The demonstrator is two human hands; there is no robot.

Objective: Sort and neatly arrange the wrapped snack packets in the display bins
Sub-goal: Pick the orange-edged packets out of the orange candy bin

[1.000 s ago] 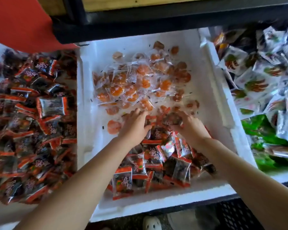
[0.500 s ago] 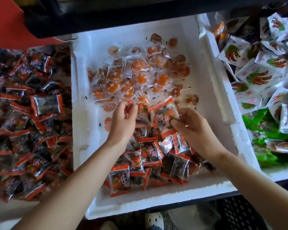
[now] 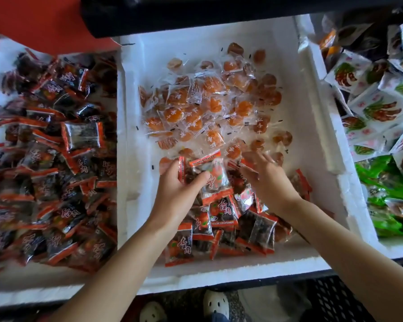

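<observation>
red-ended packet (image 3: 216,180) in left hand (image 3: 176,196), long axis near-to-far

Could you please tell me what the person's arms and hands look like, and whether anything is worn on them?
The left forearm and right forearm are bare to the frame edge, with no sleeves in view. The left hand and right hand wear no gloves, and no watch, bracelet or ring shows, though the right hand's fingers are blurred.

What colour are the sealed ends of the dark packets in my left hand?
Orange-red, on the dark packets held by the left hand; the head view shows it.
</observation>
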